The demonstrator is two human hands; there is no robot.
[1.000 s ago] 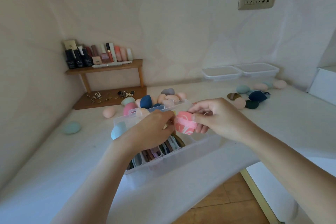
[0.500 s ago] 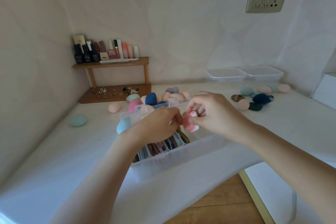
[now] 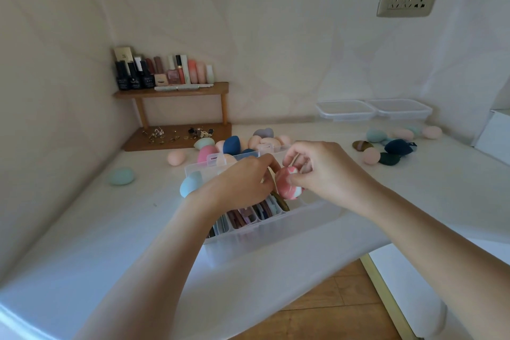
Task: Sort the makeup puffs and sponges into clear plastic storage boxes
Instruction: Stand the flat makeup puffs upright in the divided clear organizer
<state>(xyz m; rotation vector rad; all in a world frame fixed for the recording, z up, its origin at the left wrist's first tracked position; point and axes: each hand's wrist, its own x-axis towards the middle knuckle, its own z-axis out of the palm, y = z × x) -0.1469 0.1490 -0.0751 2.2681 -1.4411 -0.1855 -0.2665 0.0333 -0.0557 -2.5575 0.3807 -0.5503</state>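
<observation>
**Hands.** The right hand (image 3: 328, 174) is pinching a pink-and-white sponge (image 3: 288, 186) between thumb and fingertips at the centre of the frame. The left hand (image 3: 242, 182) is sitting just beside it with fingers curled downward. Its fingertips are hidden, so it cannot be told whether it is gripping anything. The two hands are working close together, almost touching.

**Task item.** The sponge is hanging over the right-hand end of the divided box (image 3: 262, 237), just above the compartments and not yet released.

**Progress.**
- Flat puffs (image 3: 248, 215) are standing on edge in several compartments of the box, so part of the sorting is judged done.
- A light blue sponge (image 3: 190, 188) is lying against the box's left end.
- Loose sponges (image 3: 231, 145) are waiting in a heap directly behind the box.
- A second cluster (image 3: 398, 146) is lying at the right of the frame.
- A peach sponge (image 3: 176, 157) and a teal sponge (image 3: 121, 176) are lying apart at centre left on the desk (image 3: 82, 229).
- Two shallow boxes (image 3: 345, 110) at the upper right are showing no contents.

**Assessment.** Most sponges are awaiting sorting.
</observation>
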